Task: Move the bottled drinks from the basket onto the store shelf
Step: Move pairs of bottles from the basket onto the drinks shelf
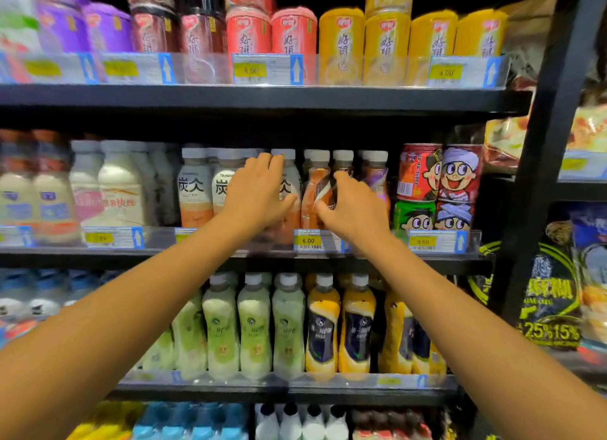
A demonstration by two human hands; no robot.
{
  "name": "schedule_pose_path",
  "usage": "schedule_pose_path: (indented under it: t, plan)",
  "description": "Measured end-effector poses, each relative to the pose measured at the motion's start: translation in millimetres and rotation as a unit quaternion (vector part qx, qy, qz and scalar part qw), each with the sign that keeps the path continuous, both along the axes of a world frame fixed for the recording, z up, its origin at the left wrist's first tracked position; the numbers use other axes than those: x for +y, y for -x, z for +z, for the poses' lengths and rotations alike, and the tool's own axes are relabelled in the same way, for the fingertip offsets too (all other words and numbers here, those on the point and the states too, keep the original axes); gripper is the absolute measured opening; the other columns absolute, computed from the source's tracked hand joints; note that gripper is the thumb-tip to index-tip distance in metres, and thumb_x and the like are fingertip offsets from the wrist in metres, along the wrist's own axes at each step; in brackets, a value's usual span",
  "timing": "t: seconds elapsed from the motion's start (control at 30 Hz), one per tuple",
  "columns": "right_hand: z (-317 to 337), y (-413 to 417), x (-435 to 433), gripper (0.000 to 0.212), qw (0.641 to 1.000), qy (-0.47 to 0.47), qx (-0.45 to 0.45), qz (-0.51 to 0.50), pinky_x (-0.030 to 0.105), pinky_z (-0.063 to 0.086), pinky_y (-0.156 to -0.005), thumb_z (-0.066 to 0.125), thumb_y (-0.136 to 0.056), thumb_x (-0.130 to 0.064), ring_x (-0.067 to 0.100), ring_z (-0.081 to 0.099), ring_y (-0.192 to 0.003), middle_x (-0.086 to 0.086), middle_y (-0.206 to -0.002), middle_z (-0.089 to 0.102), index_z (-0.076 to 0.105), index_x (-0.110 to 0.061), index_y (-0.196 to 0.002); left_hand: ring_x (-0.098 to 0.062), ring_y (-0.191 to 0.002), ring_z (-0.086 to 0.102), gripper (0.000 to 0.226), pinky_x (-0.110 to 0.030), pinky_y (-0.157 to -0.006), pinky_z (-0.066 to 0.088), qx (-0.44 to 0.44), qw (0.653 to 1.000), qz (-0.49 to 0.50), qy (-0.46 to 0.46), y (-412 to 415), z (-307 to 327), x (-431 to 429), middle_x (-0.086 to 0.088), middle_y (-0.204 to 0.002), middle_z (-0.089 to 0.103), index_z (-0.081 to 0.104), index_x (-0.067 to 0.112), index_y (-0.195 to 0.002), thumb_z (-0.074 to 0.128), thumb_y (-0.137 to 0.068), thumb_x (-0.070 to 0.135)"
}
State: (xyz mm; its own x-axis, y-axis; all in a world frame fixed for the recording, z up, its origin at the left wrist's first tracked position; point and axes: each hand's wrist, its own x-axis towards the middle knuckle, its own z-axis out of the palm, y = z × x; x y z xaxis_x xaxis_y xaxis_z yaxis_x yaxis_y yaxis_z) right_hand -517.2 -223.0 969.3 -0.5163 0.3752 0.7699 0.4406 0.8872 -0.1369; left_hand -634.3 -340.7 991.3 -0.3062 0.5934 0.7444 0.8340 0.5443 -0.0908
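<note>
Both my arms reach up to the middle shelf. My left hand wraps around a white-capped bottle with black characters on a pale label, standing in the front row beside two like it. My right hand curls around an orange-and-brown bottle with a white cap just to the right, fingers behind it and thumb in front. Both bottles stand upright on the shelf, touching each other. The basket is out of view.
Red and green cartoon cans stand right of my right hand. Cream bottles fill the shelf's left. Cup drinks line the shelf above, green and yellow bottles the one below. A black upright post bounds the right side.
</note>
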Motion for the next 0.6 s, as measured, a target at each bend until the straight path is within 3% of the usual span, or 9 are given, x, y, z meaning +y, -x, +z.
schedule_pose_path:
  t: [0.17, 0.33, 0.47, 0.6]
  plan:
    - [20, 9, 11, 0.054, 0.998, 0.047, 0.032, 0.035, 0.036, 0.042, -0.075, 0.055, -0.088, -0.037, 0.03, 0.052, -0.114, 0.012, -0.124, 0.053, 0.039, -0.011, -0.133, -0.037, -0.113, 0.05, 0.06, -0.043, -0.084, 0.043, -0.033, 0.999, 0.017, 0.001, 11, 18, 4, -0.021, -0.12, 0.054, 0.04, 0.004, -0.13, 0.055, -0.089, 0.044]
    - [44, 17, 15, 0.07, 0.996, 0.063, -0.043, 0.051, 0.041, 0.05, -0.089, 0.056, -0.085, -0.043, 0.028, 0.053, -0.119, 0.01, -0.13, 0.057, 0.029, -0.025, -0.146, -0.035, -0.108, 0.057, 0.058, -0.039, -0.077, 0.042, -0.079, 0.996, 0.012, 0.05, 18, 31, 13, -0.017, -0.116, 0.061, 0.049, 0.004, -0.118, 0.055, -0.087, 0.052]
    - [47, 22, 15, 0.063, 0.994, 0.077, -0.03, 0.072, 0.044, 0.052, -0.085, 0.062, -0.083, -0.039, 0.027, 0.061, -0.105, 0.007, -0.118, 0.064, 0.037, -0.024, -0.139, -0.031, -0.093, 0.058, 0.054, -0.034, -0.066, 0.036, -0.103, 0.994, -0.016, 0.037, 21, 32, 14, -0.014, -0.106, 0.062, 0.05, 0.004, -0.107, 0.057, -0.086, 0.053]
    - [44, 30, 13, 0.061, 0.992, 0.09, 0.01, 0.092, 0.044, 0.052, -0.085, 0.067, -0.082, -0.033, 0.026, 0.063, -0.098, 0.009, -0.109, 0.067, 0.043, -0.017, -0.135, -0.02, -0.073, 0.045, 0.044, -0.032, -0.062, 0.034, -0.109, 0.993, -0.035, 0.018, 23, 31, 12, -0.005, -0.085, 0.05, 0.042, 0.012, -0.088, 0.059, -0.085, 0.052]
